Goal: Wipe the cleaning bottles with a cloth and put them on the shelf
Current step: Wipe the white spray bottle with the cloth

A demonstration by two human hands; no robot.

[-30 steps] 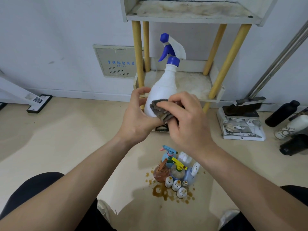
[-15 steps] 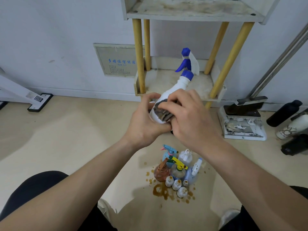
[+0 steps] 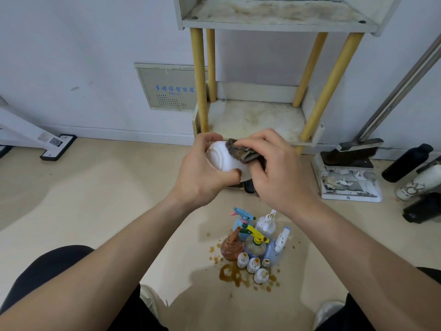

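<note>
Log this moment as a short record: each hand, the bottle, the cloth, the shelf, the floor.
left hand: grips the white bottle
right hand: presses the cloth against the bottle
white bottle: tipped over, base toward the camera
cloth: dark, bunched under the fingers
shelf: visible boards stained, no bottle on them
floor: small bottles clustered by a brown spill

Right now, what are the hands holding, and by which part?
The left hand grips the white bottle around its lower body; the right hand pinches a cloth against it.
</note>
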